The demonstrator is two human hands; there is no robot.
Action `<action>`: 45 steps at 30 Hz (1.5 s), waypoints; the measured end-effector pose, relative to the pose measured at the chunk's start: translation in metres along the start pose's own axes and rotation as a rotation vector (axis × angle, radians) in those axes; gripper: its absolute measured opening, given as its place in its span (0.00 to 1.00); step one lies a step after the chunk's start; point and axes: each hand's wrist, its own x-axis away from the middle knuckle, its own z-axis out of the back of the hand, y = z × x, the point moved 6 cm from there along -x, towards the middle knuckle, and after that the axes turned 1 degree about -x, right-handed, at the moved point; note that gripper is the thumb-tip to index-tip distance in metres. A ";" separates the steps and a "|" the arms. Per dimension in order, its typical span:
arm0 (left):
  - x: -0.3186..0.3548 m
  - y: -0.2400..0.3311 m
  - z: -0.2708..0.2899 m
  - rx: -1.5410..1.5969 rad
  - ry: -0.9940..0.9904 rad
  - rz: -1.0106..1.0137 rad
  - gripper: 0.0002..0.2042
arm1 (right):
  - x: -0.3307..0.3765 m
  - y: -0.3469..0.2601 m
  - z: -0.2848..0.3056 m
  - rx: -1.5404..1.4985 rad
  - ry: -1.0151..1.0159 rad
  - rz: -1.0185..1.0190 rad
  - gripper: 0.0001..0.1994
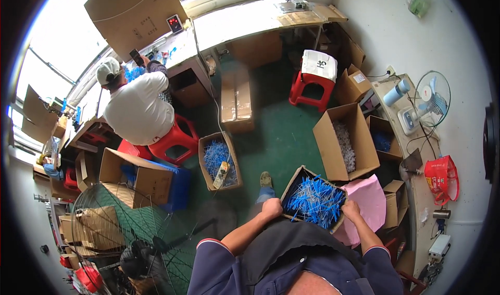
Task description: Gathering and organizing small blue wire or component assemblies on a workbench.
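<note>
In front of my body is an open cardboard box [288, 187], with a dark lining and a heap of thin blue plastic sticks [315, 201] inside. My left hand [272, 208] is closed on its left side near the close corner. On the opposite side, my right hand [351, 210] grips the right edge, fingers mostly hidden behind the wall. The box is tilted a little in the view; I cannot tell if it rests on anything. A pink sheet [369, 198] lies just beyond my right hand.
A person in a white shirt [138, 110] sits at left on a red stool [177, 139], holding a phone. Another box of blue sticks [204, 170] stands on the green floor. A tall carton [325, 144] is ahead right; a large fan [117, 237] is at lower left.
</note>
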 end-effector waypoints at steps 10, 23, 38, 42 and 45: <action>-0.135 0.037 0.145 0.004 0.050 -0.184 0.10 | -0.095 -0.102 0.089 -0.079 0.081 -0.102 0.15; -0.261 0.061 0.256 0.155 0.153 0.122 0.10 | -0.338 -0.262 0.201 0.125 -0.024 0.167 0.13; -0.403 0.049 0.375 0.279 0.197 0.288 0.11 | -0.524 -0.448 0.266 0.270 -0.059 0.348 0.13; -0.444 0.049 0.421 0.282 0.192 0.257 0.12 | -0.564 -0.499 0.301 0.310 -0.051 0.349 0.14; -0.467 0.048 0.448 0.326 0.244 0.300 0.10 | -0.591 -0.530 0.313 0.353 -0.085 0.348 0.15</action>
